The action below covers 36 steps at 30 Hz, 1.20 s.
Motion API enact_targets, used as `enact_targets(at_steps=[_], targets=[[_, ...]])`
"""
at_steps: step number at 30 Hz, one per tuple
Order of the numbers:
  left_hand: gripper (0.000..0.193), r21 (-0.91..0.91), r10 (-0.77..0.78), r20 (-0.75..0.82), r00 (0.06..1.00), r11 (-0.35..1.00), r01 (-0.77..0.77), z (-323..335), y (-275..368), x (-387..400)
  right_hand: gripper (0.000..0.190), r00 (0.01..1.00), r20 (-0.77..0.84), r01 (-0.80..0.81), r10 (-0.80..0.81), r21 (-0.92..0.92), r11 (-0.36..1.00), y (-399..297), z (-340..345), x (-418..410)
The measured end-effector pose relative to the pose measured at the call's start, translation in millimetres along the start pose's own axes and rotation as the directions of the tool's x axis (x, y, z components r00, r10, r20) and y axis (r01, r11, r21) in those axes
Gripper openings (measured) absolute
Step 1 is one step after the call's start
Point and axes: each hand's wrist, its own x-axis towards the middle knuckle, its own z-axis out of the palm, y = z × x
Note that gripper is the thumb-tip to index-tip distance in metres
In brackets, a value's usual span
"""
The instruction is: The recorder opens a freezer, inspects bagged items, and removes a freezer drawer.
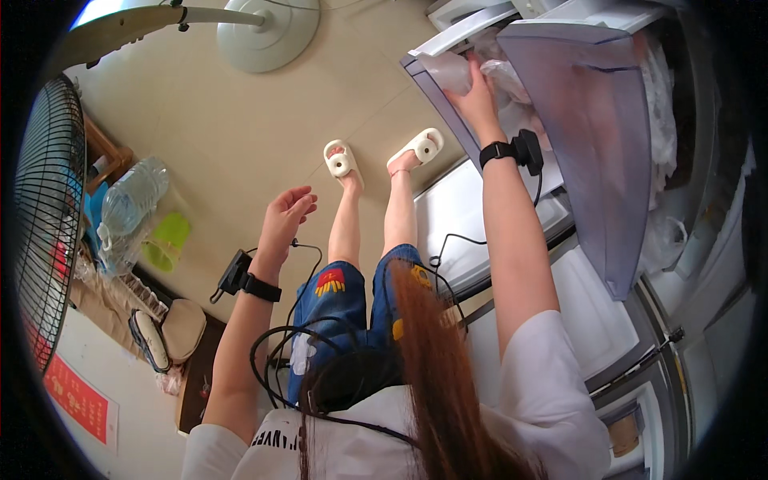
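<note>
My right hand (477, 99) reaches into a pulled-out freezer drawer (441, 114) at the upper right, its fingers spread against a whitish, frosty-looking item (447, 71). Whether the fingers grip it cannot be told, as the fingertips are partly hidden. Beside the hand lie clear plastic bags (507, 78) with pinkish contents. Another translucent drawer front (588, 132) stands to the right of the hand. My left hand (291, 210) hangs over the floor at centre left, fingers loosely curled, with nothing in it. Both wrists carry black straps with small devices and cables.
A freezer door (468, 228) stands open beside my legs. A floor fan (51, 216) is at the left, its round base (267, 36) at the top. A large plastic bottle (135, 195) and a green bin (168, 240) stand at the left. Black cables (312, 330) loop across my lap.
</note>
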Motion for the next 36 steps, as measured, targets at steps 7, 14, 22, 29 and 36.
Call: enact_targets(at_steps=[7,14,22,29,36], targets=[[0.030,-0.017,0.006,0.011,1.000,1.000,-0.006,12.1,10.1,-8.4,0.033,0.835,0.287,-0.538,0.470,0.247,0.806,31.1,-27.2,10.5],[0.030,-0.014,0.059,0.028,0.998,0.998,-0.059,7.3,13.6,-19.9,0.033,0.871,0.123,-0.452,0.475,0.579,0.679,36.2,-95.2,-41.1],[0.031,-0.017,0.153,0.091,0.984,0.988,-0.152,13.2,32.1,-32.1,0.042,0.629,0.426,-0.474,0.650,0.873,-0.114,19.9,-142.8,-104.2],[0.039,-0.112,0.327,0.402,0.855,0.945,-0.309,113.1,62.9,-17.6,0.045,0.746,0.498,-0.445,0.442,0.867,-0.224,-14.6,-142.3,-127.3],[0.030,0.121,0.471,0.394,0.790,0.825,-0.552,183.4,79.1,-0.7,0.037,0.675,0.454,-0.515,0.582,0.854,-0.069,-54.0,-147.8,-129.6]])
